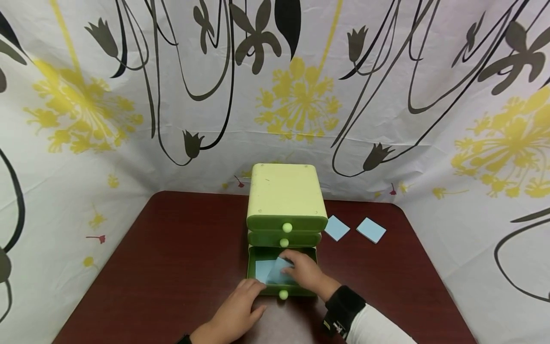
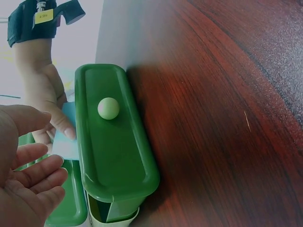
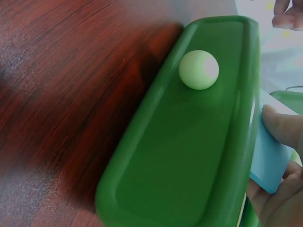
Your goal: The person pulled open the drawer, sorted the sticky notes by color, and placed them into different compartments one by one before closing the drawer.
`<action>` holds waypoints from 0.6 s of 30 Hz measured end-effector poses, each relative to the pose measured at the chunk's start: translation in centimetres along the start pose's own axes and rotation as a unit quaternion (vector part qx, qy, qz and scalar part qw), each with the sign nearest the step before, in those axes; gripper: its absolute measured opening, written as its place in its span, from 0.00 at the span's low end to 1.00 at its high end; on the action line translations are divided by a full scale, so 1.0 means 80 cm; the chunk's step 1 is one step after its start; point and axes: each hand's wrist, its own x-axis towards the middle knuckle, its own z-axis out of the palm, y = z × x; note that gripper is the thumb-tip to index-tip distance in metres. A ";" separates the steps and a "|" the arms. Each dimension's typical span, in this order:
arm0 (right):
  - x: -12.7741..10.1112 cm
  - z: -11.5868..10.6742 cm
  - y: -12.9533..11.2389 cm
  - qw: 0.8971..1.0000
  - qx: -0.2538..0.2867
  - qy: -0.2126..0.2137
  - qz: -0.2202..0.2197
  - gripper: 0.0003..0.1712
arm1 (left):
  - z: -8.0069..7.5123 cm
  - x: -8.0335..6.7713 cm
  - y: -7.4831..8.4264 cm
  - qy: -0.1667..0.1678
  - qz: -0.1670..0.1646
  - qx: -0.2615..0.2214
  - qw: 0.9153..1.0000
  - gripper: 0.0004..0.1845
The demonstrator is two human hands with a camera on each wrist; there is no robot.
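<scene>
A small desk organizer has a pale yellow-green top and green drawers, and its bottom drawer is pulled out. Inside that drawer, my right hand pinches a light blue sticky note pad between thumb and fingers, tilted behind the drawer front. Another blue pad lies flat in the drawer, on its left side. My left hand is at the drawer's front left corner, its fingers relaxed and holding nothing; in the left wrist view its fingers extend beside the green drawer front.
Two more blue pads, one right beside the organizer and one farther right, lie on the dark red-brown wooden table. A round pale green knob sticks out from the drawer front. Behind the table hangs a flower-patterned white cloth.
</scene>
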 end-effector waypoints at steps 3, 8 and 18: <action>0.002 0.001 0.002 1.000 0.003 -0.010 0.005 0.13 | -0.001 -0.001 0.001 -0.007 -0.008 -0.002 1.000 0.20; 0.003 0.004 0.009 1.000 -0.001 -0.023 0.019 0.13 | 0.001 0.001 0.001 -0.006 -0.010 0.003 1.000 0.19; 0.002 0.008 0.021 0.999 -0.007 -0.025 0.029 0.18 | 0.009 0.008 0.002 0.009 0.009 0.020 1.000 0.19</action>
